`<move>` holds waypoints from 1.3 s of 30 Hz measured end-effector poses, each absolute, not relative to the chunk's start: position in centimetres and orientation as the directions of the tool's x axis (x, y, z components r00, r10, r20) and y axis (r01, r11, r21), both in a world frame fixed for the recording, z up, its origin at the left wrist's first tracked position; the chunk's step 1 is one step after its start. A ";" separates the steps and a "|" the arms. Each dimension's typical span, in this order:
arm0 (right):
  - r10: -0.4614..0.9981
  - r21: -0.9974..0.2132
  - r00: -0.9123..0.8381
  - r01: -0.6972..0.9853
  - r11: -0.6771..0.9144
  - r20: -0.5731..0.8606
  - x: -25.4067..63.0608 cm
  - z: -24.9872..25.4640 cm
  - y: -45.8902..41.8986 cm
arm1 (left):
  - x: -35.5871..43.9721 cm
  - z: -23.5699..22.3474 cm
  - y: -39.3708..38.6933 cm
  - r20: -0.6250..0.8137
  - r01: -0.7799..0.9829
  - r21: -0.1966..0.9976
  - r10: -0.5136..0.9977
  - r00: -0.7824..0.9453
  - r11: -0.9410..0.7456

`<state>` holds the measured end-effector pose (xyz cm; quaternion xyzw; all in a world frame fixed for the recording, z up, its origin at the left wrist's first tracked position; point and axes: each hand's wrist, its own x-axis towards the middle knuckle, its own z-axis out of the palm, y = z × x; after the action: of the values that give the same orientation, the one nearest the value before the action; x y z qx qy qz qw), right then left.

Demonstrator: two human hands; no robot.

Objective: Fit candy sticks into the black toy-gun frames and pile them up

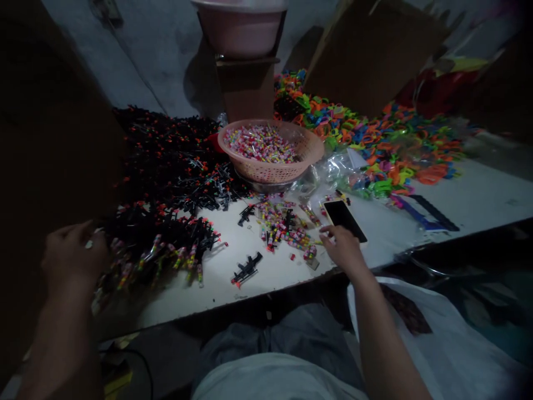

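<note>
On the left, my left hand is dim and blurred, its fingers curled beside a heap of small black toy guns fitted with colourful candy tubes. Whatever it holds is hidden. My right hand has thumb and fingers drawn together at the right end of a loose scatter of small pink and yellow candy tubes. A yellow bit shows by its fingertips, too small to make out. Between the hands, a single black toy gun with an orange tip lies near the table edge.
A pink basket full of candy tubes stands behind. A large pile of black toy guns is at back left, bright plastic pieces at back right. A phone and a blue-black frame-like tool lie to the right.
</note>
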<state>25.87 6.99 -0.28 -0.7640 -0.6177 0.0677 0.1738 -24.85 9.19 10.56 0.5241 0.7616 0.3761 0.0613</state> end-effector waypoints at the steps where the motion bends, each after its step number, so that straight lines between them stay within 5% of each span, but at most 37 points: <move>1: 0.986 -0.366 0.153 0.923 -0.118 0.068 25.2 -0.4 6.3 | -24.4 10.4 9.0 0.360 0.803 0.568 0.823 -0.439 0.180; 5: 0.999 -0.380 0.043 0.924 -0.048 -0.020 23.4 -1.2 4.4 | -19.9 7.5 7.3 0.467 0.921 0.387 0.868 -0.166 -0.032; 9: 0.997 -0.382 0.039 0.922 -0.059 -0.059 22.7 -1.3 4.1 | -12.8 1.3 4.8 0.267 0.833 0.489 0.953 0.140 -0.259; 18: 0.986 -0.228 0.161 0.960 -0.165 -0.035 21.8 -1.6 4.4 | -6.2 -2.1 3.2 0.017 0.776 0.613 0.984 0.177 -0.150; 25: 0.955 -0.560 0.246 0.821 -0.112 0.169 21.6 -2.8 5.0 | -8.0 -1.5 3.6 -0.112 0.436 0.897 0.992 0.067 0.072; 28: 0.942 -0.741 0.222 0.671 0.041 0.253 20.4 -2.2 4.5 | -7.9 -0.5 3.3 -0.198 0.281 0.945 0.976 0.091 0.165; 33: 0.980 -0.952 -0.005 0.233 0.197 0.201 15.7 -0.9 2.3 | -6.7 0.9 2.4 -0.198 0.082 0.979 0.972 0.130 0.188; 39: 0.984 -0.992 0.143 -0.052 0.111 0.103 12.3 -0.8 0.8 | -4.0 0.9 1.5 -0.399 -0.391 0.861 0.909 -0.120 0.327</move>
<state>12.35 0.81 -0.85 -0.4911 -0.4748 0.4508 0.5747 -3.98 1.51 0.86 0.2438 0.5316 0.5265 0.6170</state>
